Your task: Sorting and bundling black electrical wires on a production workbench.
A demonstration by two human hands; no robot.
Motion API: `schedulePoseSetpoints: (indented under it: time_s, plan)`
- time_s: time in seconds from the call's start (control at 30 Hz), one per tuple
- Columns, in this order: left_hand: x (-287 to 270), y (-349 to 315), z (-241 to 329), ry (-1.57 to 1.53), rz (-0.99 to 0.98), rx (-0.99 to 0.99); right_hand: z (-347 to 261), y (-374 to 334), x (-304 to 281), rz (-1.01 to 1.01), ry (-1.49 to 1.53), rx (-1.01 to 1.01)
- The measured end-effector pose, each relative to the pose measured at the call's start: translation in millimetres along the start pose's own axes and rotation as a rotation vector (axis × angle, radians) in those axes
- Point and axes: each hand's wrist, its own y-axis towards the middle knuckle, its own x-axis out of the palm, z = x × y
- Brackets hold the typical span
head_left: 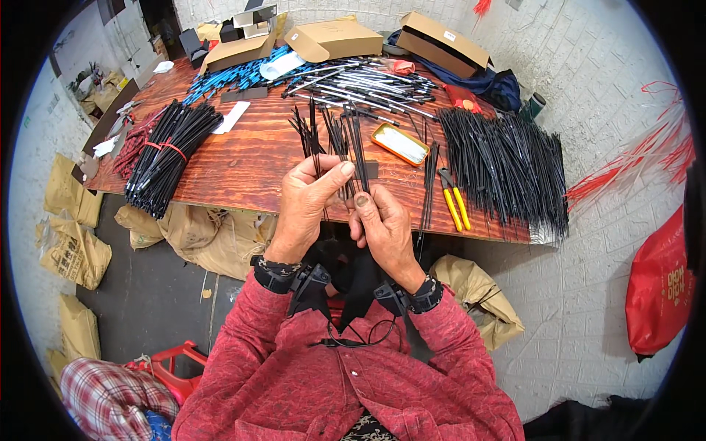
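Over the table's front edge, my left hand (300, 209) pinches several thin black rods (309, 134), thumb pressed along them. Close beside it, my right hand (387, 229) is closed on more of the thin black rods (358, 147), which stand upright and fan out a little at the top. Both hands almost touch, and the rods' lower ends are partly hidden by the fingers. Right of my hands lie a few loose black rods (431, 176) and pliers with yellow handles (456, 206). An orange-rimmed tin (377, 134) with white contents sits just beyond.
A large pile of black rods (500, 162) covers the table's right end. A bundle tied with red bands (173, 151) lies left. Blue rods (235, 77), silver-black rods (368, 82) and cardboard boxes (334, 38) fill the back. Sacks (213, 239) stand under the wooden table (254, 165).
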Motion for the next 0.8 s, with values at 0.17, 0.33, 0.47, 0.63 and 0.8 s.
schedulePoseSetpoints:
  time_s: [0.17, 0.33, 0.47, 0.63, 0.8]
  plan:
    - [2.7, -1.3, 4.1, 0.044, -0.015, -0.041, 1.7, 0.4, -2.5, 0.003, -0.035, -0.006]
    - [1.0, -0.9, 3.9, 0.044, -0.013, -0.071, -1.8, -0.5, -3.0, -0.021, -0.033, 0.003]
    - [-0.2, -0.5, 0.4, 0.068, -0.015, -0.034, -1.5, -2.2, -1.8, -0.036, -0.009, 0.005]
    - [6.7, -3.8, 4.5, 0.031, 0.017, -0.017, 0.2, -2.9, -1.7, -0.044, 0.080, 0.027]
    - [-2.0, -1.6, 5.4, 0.015, 0.035, 0.010, 7.0, 0.4, -2.2, 0.069, 0.082, -0.058]
